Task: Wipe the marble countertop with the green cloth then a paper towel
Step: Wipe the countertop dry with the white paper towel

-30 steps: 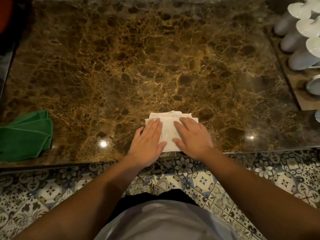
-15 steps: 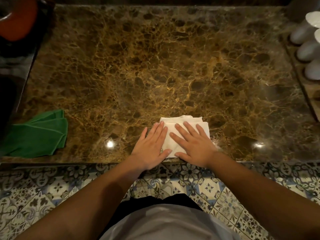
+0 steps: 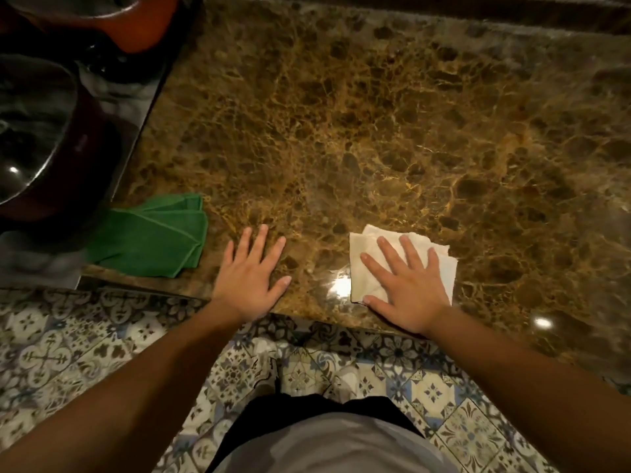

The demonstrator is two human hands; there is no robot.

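Bare forearms (image 3: 143, 387), no sleeves showing. Pale grey top (image 3: 327, 445) over the belly, dark garment (image 3: 307, 409) below it. No rings or watch visible.

Brown marble surface (image 3: 375, 114), glossy, veined in gold, with bright light spots near the front edge. Folded green cloth (image 3: 153, 238) lying flat at 9 o'clock, by the left front corner. Folded white paper towel (image 3: 362, 268) flat at 4 o'clock near the front edge, partly covered by a flat palm.
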